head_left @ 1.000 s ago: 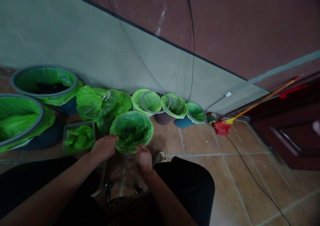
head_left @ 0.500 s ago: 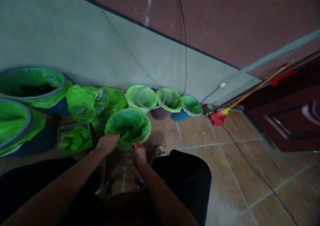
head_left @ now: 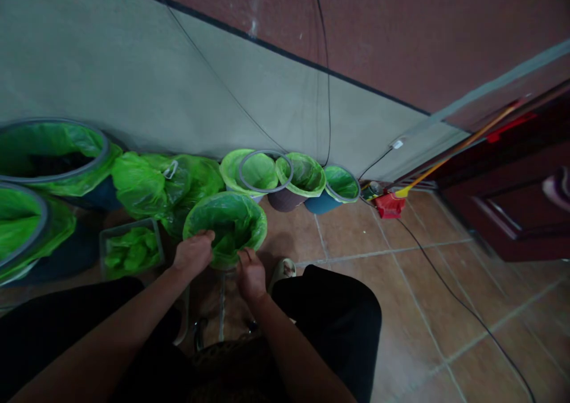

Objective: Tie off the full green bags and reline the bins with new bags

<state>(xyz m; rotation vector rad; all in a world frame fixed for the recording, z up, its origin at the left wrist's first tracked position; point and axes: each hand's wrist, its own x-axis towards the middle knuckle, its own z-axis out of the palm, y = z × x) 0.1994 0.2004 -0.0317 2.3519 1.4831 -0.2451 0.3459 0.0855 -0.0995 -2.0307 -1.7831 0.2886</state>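
In front of my legs stands a small trash bin whose rim is draped with a green bin liner [head_left: 228, 210]. My left hand [head_left: 195, 250] has its fingers closed on the liner at the rim's near left. At the near right, my right hand [head_left: 250, 270] pinches the liner's edge between thumb and fingers. Beyond this bin, a loose grey rim ring [head_left: 266, 170] lies across the tops of a light lined bin [head_left: 227, 168] and a brown lined bin [head_left: 289, 201]. The bin's outer body is mostly hidden by the liner and my hands.
Two large lined bins [head_left: 107, 154] stand at the left. Beside them lie filled green bags [head_left: 142, 183] and a clear tub [head_left: 103, 254] of green plastic. A blue bin [head_left: 321, 202], a red dustpan [head_left: 390, 206] and a black cable [head_left: 439, 272] are to the right.
Both hands keep their hold at the bin's near rim, with only a slight shift. The whole view has moved a little; the bins stand as before.
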